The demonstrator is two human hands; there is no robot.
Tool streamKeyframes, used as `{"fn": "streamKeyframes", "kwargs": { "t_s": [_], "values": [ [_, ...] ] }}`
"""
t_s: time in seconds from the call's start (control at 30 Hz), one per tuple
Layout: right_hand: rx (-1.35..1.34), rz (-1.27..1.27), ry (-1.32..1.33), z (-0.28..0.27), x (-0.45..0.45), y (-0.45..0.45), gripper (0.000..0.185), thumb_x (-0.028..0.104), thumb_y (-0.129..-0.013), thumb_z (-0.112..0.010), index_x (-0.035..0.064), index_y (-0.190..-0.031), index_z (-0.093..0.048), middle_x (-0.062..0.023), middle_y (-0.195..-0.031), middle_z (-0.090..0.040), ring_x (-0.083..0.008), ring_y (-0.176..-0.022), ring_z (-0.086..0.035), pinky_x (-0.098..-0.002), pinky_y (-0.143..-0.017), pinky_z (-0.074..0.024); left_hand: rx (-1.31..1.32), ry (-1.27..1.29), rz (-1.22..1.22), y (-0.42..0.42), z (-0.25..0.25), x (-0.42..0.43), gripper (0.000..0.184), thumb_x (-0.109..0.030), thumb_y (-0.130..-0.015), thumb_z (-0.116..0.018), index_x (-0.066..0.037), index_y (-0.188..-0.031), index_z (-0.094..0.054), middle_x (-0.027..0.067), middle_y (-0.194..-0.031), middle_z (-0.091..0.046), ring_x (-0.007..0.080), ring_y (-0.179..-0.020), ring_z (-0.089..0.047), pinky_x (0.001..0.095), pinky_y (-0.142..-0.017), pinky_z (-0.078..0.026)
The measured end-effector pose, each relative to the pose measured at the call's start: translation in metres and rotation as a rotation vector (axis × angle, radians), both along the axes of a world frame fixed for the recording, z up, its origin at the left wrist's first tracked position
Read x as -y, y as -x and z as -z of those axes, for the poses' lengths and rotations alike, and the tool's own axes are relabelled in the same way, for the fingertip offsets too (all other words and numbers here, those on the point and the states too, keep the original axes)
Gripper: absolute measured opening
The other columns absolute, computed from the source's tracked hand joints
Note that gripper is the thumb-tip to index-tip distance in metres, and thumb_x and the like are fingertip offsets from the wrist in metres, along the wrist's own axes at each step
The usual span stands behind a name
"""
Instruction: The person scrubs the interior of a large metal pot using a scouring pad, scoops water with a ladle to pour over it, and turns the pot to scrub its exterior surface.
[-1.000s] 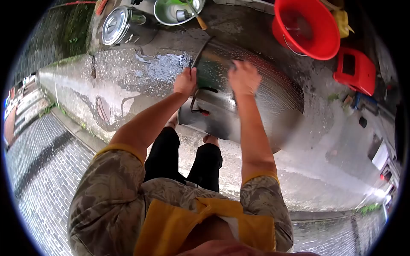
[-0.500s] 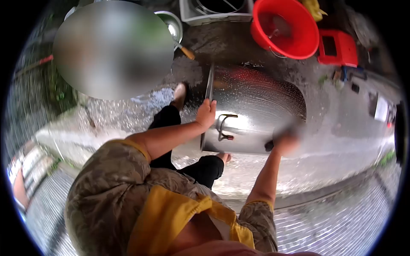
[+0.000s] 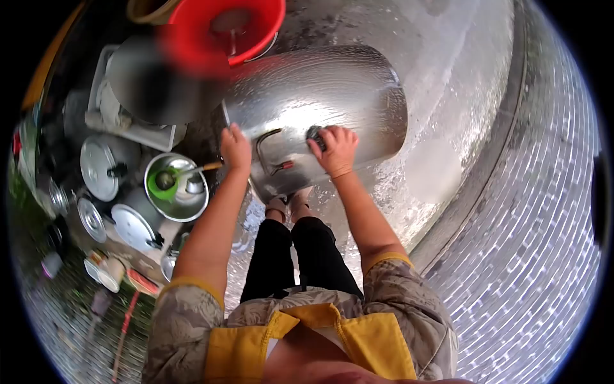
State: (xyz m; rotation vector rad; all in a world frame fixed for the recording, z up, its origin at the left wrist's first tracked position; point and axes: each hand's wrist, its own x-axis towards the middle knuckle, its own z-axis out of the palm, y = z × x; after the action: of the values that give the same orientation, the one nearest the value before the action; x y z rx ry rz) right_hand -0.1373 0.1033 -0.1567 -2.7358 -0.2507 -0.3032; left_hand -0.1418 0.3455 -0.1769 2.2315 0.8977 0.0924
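A big, wet stainless steel pot (image 3: 345, 83) lies on its side on the ground in front of me. My left hand (image 3: 236, 150) is closed on the rim at its open end. With my right hand (image 3: 337, 151) I press a dark scouring pad (image 3: 315, 137) against the pot's curved wall; the fingers are bent over the pad. Between my hands a bent metal loop handle (image 3: 261, 148) with a reddish piece at one end stands out from the wall. The pot's inside is hidden from this angle.
A red bucket (image 3: 276, 19) with liquid stands behind the pot. To the left are a steel bowl (image 3: 198, 213) holding a green strainer and a wooden-handled utensil, several lidded pots including one silver lid (image 3: 97, 168), and a pale plastic crate (image 3: 157, 136). Grey paving (image 3: 511, 256) lies right.
My view has turned, so the bucket and pot appear further left. My right hand with the pad has moved from the pot's far end toward the handle. My left hand stays at the rim.
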Motion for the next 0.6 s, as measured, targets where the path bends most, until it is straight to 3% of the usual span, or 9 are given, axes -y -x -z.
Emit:
{"fn": "streamKeyframes", "kwargs": {
  "t_s": [0.03,0.1,0.17,0.23,0.33,0.4,0.47,0.53,0.6],
  "values": [
    [-0.001,0.074,0.090,0.009,0.023,-0.015,0.023,0.036,-0.074,-0.069,0.0173,-0.085,-0.063,-0.0039,-0.091,-0.059,-0.0264,-0.094,-0.053,-0.0464,-0.081,-0.0365,-0.025,-0.041,-0.006,-0.001,0.001,-0.001,0.044,-0.039,-0.095,-0.038,0.002,-0.087,-0.053,0.0299,-0.082,-0.059,0.0491,-0.082,-0.055,0.0530,-0.070,-0.042],
    [-0.129,0.625,0.070,0.013,0.087,-0.076,0.027,0.041,-0.076,-0.066,0.0138,-0.080,-0.063,-0.0084,-0.088,-0.063,-0.0304,-0.089,-0.057,-0.0464,-0.075,-0.0396,0.014,-0.084,0.006,-0.006,0.005,-0.007,0.046,-0.039,-0.095,-0.040,0.004,-0.085,-0.054,0.0298,-0.081,-0.059,0.0486,-0.081,-0.055,0.0516,-0.069,-0.042],
    [-0.216,0.887,0.076,0.013,0.143,-0.127,0.033,0.044,-0.078,-0.062,0.0107,-0.079,-0.064,-0.0127,-0.085,-0.065,-0.0341,-0.084,-0.059,-0.0457,-0.073,-0.0416,-0.057,-0.080,0.007,-0.009,-0.001,-0.009,0.047,-0.039,-0.095,-0.040,0.006,-0.090,-0.056,0.0288,-0.085,-0.060,0.0467,-0.083,-0.056,0.0490,-0.073,-0.042],
    [-0.233,0.755,0.148,0.003,0.137,-0.133,0.036,0.046,-0.080,-0.058,0.0099,-0.079,-0.064,-0.0137,-0.086,-0.066,-0.0341,-0.082,-0.060,-0.0460,-0.071,-0.0422,-0.045,-0.095,0.025,-0.009,0.000,-0.011,0.047,-0.037,-0.096,-0.039,0.007,-0.090,-0.056,0.0288,-0.084,-0.060,0.0469,-0.082,-0.056,0.0482,-0.073,-0.042],
    [-0.142,0.417,-0.038,-0.003,0.070,-0.067,0.023,0.032,-0.074,-0.067,0.0111,-0.068,-0.060,-0.0101,-0.074,-0.060,-0.0309,-0.073,-0.057,-0.0454,-0.067,-0.0398,-0.049,-0.083,0.023,-0.011,0.001,-0.014,0.047,-0.035,-0.097,-0.039,0.008,-0.090,-0.056,0.0275,-0.084,-0.060,0.0433,-0.079,-0.056,0.0454,-0.074,-0.042],
    [-0.326,0.285,-0.077,-0.009,0.045,-0.030,0.025,0.032,-0.074,-0.066,0.0110,-0.065,-0.057,-0.0096,-0.071,-0.059,-0.0305,-0.071,-0.056,-0.0453,-0.067,-0.0392,-0.002,-0.106,0.043,-0.004,0.006,-0.018,0.044,-0.033,-0.097,-0.039,0.007,-0.087,-0.053,0.0274,-0.079,-0.058,0.0430,-0.074,-0.054,0.0460,-0.070,-0.042],
    [-0.013,0.069,-0.083,0.001,0.046,-0.029,0.027,0.033,-0.074,-0.066,0.0112,-0.061,-0.057,-0.0098,-0.067,-0.059,-0.0302,-0.070,-0.056,-0.0450,-0.065,-0.0390,0.006,-0.095,0.010,-0.004,0.010,-0.021,0.044,-0.033,-0.097,-0.040,0.008,-0.087,-0.053,0.0265,-0.079,-0.058,0.0418,-0.073,-0.055,0.0458,-0.070,-0.042],
    [-0.179,0.330,0.055,0.004,0.095,-0.078,0.029,0.036,-0.075,-0.065,0.0109,-0.063,-0.058,-0.0101,-0.066,-0.059,-0.0306,-0.070,-0.056,-0.0447,-0.064,-0.0397,-0.010,-0.092,0.010,-0.006,0.011,-0.024,0.045,-0.034,-0.097,-0.039,0.008,-0.088,-0.053,0.0251,-0.079,-0.059,0.0401,-0.072,-0.055,0.0454,-0.070,-0.042],
    [-0.240,0.735,-0.050,0.016,0.156,-0.139,0.034,0.042,-0.080,-0.061,0.0103,-0.067,-0.062,-0.0109,-0.072,-0.062,-0.0303,-0.072,-0.056,-0.0455,-0.065,-0.0404,-0.068,-0.113,0.021,-0.002,0.003,-0.027,0.045,-0.034,-0.097,-0.038,0.008,-0.089,-0.054,0.0249,-0.079,-0.059,0.0400,-0.072,-0.054,0.0453,-0.070,-0.041]
  ]
}}
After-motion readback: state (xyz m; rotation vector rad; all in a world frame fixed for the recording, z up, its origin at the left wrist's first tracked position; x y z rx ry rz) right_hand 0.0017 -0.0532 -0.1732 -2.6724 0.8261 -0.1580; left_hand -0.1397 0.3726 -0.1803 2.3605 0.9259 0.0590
